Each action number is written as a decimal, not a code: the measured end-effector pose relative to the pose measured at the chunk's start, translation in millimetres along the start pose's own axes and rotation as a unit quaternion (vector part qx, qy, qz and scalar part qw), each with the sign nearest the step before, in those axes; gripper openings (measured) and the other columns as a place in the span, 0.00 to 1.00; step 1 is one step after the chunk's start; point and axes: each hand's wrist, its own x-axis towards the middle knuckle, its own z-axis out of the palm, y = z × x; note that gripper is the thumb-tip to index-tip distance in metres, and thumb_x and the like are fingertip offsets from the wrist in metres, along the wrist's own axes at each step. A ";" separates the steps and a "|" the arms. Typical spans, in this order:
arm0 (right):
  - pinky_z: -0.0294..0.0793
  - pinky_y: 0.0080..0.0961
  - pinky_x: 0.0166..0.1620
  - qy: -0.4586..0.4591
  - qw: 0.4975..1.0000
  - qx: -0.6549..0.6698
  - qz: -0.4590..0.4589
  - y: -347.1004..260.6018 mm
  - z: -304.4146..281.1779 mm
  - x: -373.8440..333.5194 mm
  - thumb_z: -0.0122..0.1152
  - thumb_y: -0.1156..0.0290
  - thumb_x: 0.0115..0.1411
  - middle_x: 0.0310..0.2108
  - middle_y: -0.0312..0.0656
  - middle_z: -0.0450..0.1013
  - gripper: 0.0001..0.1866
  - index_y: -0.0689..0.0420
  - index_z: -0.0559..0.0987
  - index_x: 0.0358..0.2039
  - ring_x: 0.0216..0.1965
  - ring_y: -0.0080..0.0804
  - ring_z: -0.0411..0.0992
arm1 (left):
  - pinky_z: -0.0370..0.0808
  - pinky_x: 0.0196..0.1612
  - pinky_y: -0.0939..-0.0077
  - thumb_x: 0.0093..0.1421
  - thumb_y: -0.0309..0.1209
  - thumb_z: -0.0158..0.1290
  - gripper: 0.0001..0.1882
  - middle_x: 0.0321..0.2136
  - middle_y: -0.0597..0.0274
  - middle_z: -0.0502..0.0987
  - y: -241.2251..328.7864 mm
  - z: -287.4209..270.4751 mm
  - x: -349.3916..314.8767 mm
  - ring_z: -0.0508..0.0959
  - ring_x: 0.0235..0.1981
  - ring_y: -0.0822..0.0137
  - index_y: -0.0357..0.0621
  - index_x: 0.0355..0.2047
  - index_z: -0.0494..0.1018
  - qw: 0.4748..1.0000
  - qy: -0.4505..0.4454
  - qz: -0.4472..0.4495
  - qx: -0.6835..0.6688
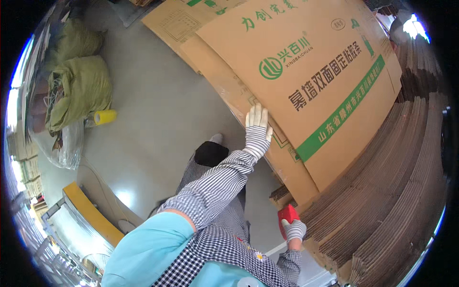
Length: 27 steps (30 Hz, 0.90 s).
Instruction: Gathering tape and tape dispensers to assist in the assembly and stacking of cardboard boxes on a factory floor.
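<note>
On top of a leaning stack of flattened cardboard boxes (382, 201), the person's left hand (257, 128) lies flat — white glove, fingers spread and pressed to the edge of the uppermost sheet (311, 71), a large brown panel printed in green and black. Hand open, gripping nothing; it touches the sheet where it overlaps the sheet beneath. Arm stretched out in a black-and-white striped sleeve.

Right hand (292, 228) low, near the stack's near corner — gloved too, closed around a red tool (287, 214). What kind of tool, cannot tell; only a red block shows above the knuckles. The two hands are well apart, the left far up the stack, the right down by the person's body.

Person wears a checked apron over a pale turquoise top.

Floor (158, 110) is grey, smooth concrete. Across it to the person's left: a green sack (81, 91) slumped against a clear plastic bag, and just beside them a yellow tape roll (105, 116) lying on its side. More flat cartons lie beyond the printed sheet.
</note>
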 end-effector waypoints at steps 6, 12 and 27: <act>0.72 0.41 0.48 0.013 0.991 0.129 0.031 64.0 85.3 -1.3 0.62 0.40 0.48 0.35 0.57 0.78 0.33 0.60 0.82 0.38 0.40 0.53 0.75 | 0.38 0.69 0.52 0.51 0.46 0.59 0.51 0.67 0.39 0.45 -38.0 -8.4 71.3 0.41 0.69 0.43 0.30 0.65 0.46 0.980 0.024 -0.152 0.125; 0.76 0.36 0.38 -0.042 0.947 0.305 0.097 161.9 175.4 -15.4 0.69 0.48 0.47 0.30 0.52 0.79 0.30 0.62 0.81 0.41 0.31 0.44 0.78 | 0.49 0.68 0.62 0.57 0.34 0.59 0.45 0.65 0.38 0.52 41.9 7.3 -1.5 0.55 0.66 0.50 0.33 0.66 0.44 0.895 0.164 -0.345 -0.232; 0.73 0.23 0.37 0.012 0.673 0.739 -0.035 141.8 102.9 -71.9 0.66 0.58 0.56 0.31 0.34 0.77 0.20 0.62 0.81 0.39 0.33 0.20 0.72 | 0.62 0.61 0.69 0.61 0.32 0.55 0.25 0.52 0.55 0.67 97.8 78.9 -90.7 0.65 0.56 0.66 0.40 0.56 0.61 0.686 0.115 -0.405 -0.594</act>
